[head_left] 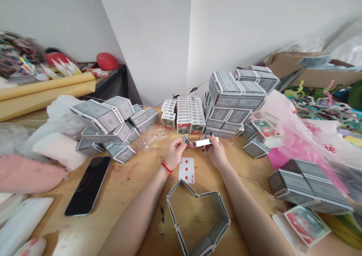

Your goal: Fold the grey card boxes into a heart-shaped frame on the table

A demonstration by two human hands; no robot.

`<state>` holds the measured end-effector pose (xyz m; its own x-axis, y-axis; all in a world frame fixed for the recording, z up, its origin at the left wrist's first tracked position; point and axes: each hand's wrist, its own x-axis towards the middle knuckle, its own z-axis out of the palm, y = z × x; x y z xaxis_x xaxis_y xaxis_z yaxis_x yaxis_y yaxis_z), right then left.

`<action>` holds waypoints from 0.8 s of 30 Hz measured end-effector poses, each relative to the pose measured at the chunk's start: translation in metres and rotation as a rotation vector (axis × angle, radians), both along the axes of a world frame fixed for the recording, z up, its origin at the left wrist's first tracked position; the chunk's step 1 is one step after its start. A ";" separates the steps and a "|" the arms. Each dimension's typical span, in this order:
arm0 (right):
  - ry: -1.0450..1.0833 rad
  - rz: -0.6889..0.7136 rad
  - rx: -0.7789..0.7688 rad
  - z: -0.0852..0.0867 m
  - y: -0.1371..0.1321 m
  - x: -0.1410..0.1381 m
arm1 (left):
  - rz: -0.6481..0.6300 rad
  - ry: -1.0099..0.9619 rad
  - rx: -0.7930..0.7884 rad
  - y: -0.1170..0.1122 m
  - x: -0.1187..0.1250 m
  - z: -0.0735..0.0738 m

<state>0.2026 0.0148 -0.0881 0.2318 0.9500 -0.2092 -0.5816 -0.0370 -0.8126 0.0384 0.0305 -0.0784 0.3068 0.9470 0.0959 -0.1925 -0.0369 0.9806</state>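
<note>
My left hand [175,153], with a red string round its wrist, is closed in a pinch on a card at the end of a deck of playing cards [206,142]. My right hand [215,152] is wrapped round that deck and holds it sideways above the wooden table [135,188]. Just below my hands a three of diamonds [187,170] lies face up. In front of it stands a heart-shaped ring of cards [198,216] set on edge.
Card boxes stand in rows [183,116] behind my hands. Wrapped packs of decks are heaped at left [110,124], at back right [234,97] and at right [305,186]. A black phone [89,184] lies at left. Pink plastic [294,142] spreads at right.
</note>
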 end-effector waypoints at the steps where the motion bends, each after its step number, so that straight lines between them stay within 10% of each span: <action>1: 0.000 0.007 -0.004 0.001 0.000 0.000 | -0.003 -0.030 -0.020 0.001 0.000 -0.002; 13: -0.035 0.054 -0.042 0.004 -0.002 0.001 | -0.026 -0.333 -0.161 0.002 0.004 -0.001; 24: -0.106 0.083 -0.044 0.003 -0.002 -0.002 | 0.001 0.039 -0.005 -0.003 0.006 0.000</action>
